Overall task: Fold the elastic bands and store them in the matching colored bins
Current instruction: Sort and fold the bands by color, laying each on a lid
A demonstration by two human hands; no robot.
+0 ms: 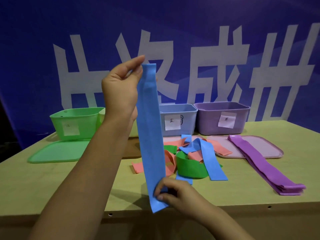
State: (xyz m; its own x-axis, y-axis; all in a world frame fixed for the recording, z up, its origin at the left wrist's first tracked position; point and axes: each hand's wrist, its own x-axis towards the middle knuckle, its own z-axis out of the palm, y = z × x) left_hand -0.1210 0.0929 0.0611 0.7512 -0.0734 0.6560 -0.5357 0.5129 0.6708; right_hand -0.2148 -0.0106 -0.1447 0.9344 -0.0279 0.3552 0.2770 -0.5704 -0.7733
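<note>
Band: blue elastic band (150, 132), held upright above the tabletop (69, 184) in front of the blue bin (178, 118); likely light, limp, stretchy; best taken at its ends
Left hand (119, 87): thumb and fingers pinch the top end
Right hand (174, 193): fingers curled, pinching the bottom end; ready for folding

Left hand (121, 84) pinches the top of a blue band (151, 135) held upright, right hand (174, 193) pinches its bottom end. Behind sit green bin (76, 122), blue bin (178, 120), purple bin (223, 118), and a loose band pile (188, 158) on the table (52, 187).
</note>
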